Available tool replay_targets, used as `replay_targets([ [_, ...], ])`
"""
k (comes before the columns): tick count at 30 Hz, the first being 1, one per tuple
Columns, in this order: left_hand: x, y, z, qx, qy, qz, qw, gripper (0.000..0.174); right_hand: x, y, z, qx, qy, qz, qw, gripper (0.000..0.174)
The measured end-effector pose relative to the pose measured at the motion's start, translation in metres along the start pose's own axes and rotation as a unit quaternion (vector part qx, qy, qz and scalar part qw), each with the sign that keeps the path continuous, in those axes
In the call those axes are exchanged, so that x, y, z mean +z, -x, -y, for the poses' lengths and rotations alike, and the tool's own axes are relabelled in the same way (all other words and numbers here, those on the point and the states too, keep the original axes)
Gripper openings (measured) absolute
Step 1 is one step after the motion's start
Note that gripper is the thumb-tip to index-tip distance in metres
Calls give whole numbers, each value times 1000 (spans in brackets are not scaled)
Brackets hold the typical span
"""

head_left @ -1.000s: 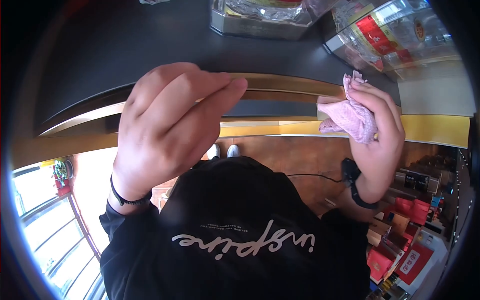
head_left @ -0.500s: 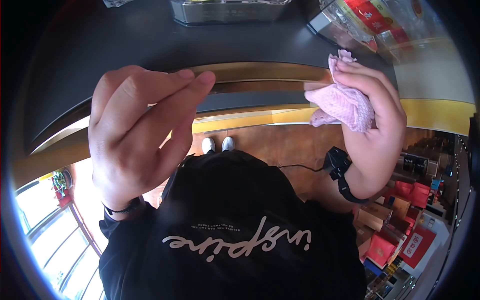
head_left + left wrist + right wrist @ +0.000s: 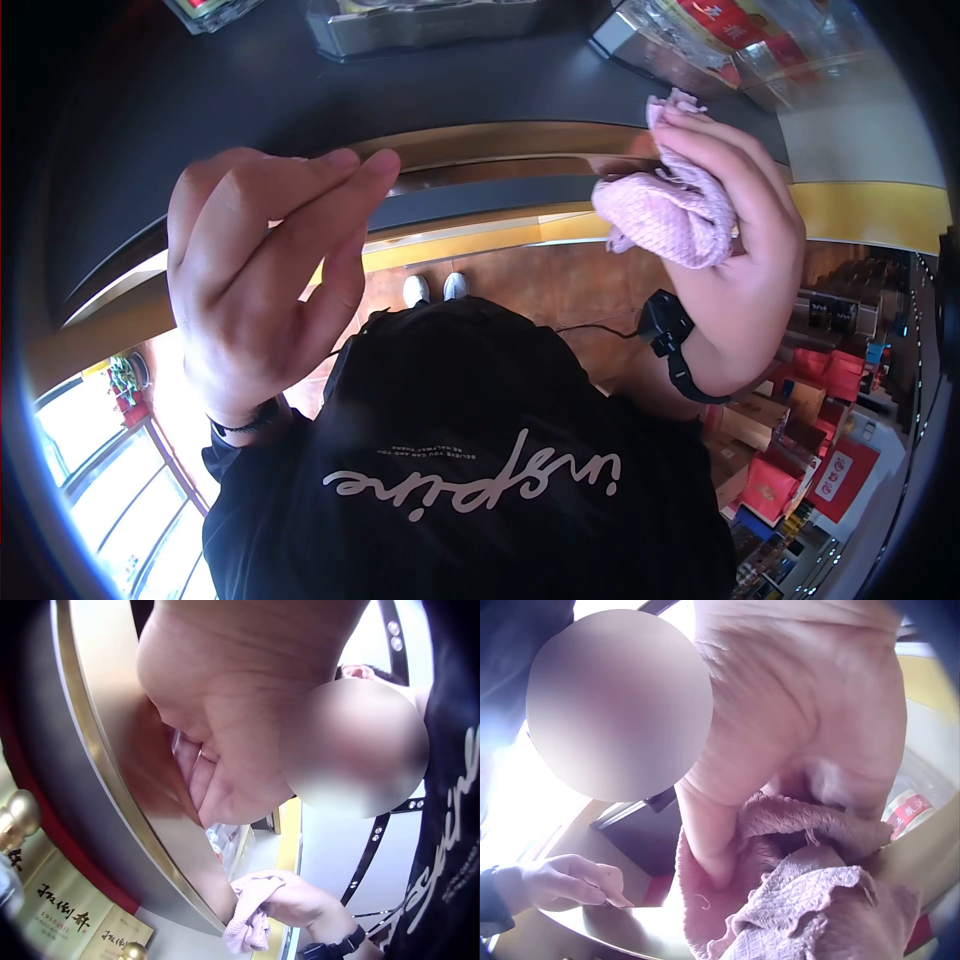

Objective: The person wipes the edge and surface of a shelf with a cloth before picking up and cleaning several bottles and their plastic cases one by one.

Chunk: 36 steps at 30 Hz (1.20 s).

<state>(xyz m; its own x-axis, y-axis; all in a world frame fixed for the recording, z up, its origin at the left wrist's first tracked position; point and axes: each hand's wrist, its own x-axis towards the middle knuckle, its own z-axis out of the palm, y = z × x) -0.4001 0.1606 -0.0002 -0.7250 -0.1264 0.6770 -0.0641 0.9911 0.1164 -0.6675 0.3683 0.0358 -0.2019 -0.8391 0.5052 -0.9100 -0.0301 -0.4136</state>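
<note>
Spread farther apart in the head view than a second ago, with a bigger gap between the bare left hand (image 3: pixel 258 270) and the bare right hand (image 3: pixel 760 215). Holding a crumpled pink cloth with a bumpy weave (image 3: pixel 665 217) in the right hand — bunched between fingers and thumb, near the long, shiny gold rail (image 3: pixel 510 143). Bending the left fingers, tips close together by the same rail; cannot tell if pinching anything. Past the rail, can see a flat dark grey counter (image 3: pixel 460 92) under a clear, silver-bottomed box (image 3: pixel 425 35) — and, below, white shoes (image 3: pixel 416 290) on brown tiles (image 3: pixel 540 285).
</note>
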Motion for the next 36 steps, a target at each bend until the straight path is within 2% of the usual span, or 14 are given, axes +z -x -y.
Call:
replay_targets([
  [5, 2, -2, -2, -11, -7, 6, 1000, 45, 13, -2, 2, 10, -5, -5, 1000, 43],
  [8, -1, -3, -3, -14, -3, 7, 1000, 45, 9, 4, -9, -4, -30, -27, 999, 42],
  [14, 3, -1, -2, -20, 8, -5, 1000, 42, -3, 17, -35, 35, -47, -88, 994, 43],
  [15, 4, -1, -2, -20, 7, -7, 1000, 42, -5, 15, -36, 13, -18, -68, 997, 41],
  [18, 3, -7, -4, -26, -3, -15, 1000, 40, -1, 8, -21, 19, 13, -63, 998, 42],
  [20, 4, -10, -7, -25, -8, -16, 1000, 39, 8, 2, -12, -11, -1, -51, 999, 44],
  [25, 2, -10, -9, -24, -13, -5, 1000, 39, 9, 4, -13, 6, -42, -61, 997, 45],
  [32, 3, -10, -4, -27, -6, -10, 1000, 37, 1, 11, -21, 49, 7, -78, 996, 48],
  [36, 2, -10, -7, -22, -7, -8, 1000, 35, 8, 9, -6, 22, 15, -82, 996, 48],
])
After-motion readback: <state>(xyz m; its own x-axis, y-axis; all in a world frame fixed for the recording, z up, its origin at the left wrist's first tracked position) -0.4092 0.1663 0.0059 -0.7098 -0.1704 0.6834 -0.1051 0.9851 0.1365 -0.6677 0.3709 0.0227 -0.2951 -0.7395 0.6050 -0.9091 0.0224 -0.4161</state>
